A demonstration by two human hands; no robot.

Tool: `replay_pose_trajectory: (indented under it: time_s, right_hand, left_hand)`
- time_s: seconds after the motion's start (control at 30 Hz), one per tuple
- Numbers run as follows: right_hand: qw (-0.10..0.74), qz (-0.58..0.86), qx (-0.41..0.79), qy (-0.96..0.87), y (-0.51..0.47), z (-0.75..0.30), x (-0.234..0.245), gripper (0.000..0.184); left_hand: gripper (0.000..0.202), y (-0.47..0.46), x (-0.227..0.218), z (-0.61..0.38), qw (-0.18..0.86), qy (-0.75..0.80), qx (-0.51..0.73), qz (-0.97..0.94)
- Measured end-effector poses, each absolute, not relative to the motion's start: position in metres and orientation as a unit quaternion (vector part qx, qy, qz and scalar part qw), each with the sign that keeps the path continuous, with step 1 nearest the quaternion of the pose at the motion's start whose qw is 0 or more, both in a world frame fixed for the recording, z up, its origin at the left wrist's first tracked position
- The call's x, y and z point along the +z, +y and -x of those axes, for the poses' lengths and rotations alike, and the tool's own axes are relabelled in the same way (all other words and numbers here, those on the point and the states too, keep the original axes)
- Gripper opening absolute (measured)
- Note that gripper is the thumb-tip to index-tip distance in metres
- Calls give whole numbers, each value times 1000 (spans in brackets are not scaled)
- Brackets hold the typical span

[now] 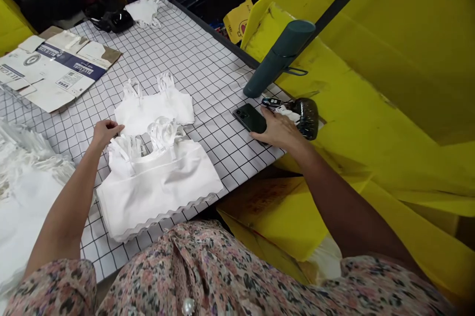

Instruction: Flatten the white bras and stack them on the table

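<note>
Looking down at your bench, you've got a big grid-print mat over the table, with bright yellow boards crowding its right side and a flattened cardboard box at the far left. Two white crop tops sit in the middle, laid flat, probably so they stay smooth. The nearer top has its wavy hem toward you and its straps pointing away, long axis running side to side. The farther top lies the same way, just beyond it and touching. Your left hand is relaxed, fingers loosely together, resting right beside the straps and holding nothing. Your right hand lies open over a phone, seemingly kept off to the side, with a key fob just past your fingers.
</note>
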State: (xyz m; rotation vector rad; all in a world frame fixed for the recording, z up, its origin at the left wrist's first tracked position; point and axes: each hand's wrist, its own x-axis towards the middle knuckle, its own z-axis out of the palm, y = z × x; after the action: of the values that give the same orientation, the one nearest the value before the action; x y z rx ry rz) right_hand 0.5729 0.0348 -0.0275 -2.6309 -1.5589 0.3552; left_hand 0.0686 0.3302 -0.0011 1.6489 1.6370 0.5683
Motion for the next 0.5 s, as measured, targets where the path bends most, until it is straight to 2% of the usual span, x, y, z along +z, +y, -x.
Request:
replay_pose_trajectory:
  time_s: [0.13,0.23,0.4,0.5]
  right_hand:
    - [64,860,144,-485,33,-567,-5,108]
    - [117,878,213,-413,33,-565,17,100]
    - [339,832,346,-271,23,-578,30,68]
    - [422,794,358,-253,17,-584,26,49]
  left_hand:
    - [28,327,1,-70,360,643,226,-637]
    - [27,325,2,-71,356,641,228,-641]
    - [26,325,3,-72,352,643,223,-643]
    - [26,325,2,-71,350,646,224,-641]
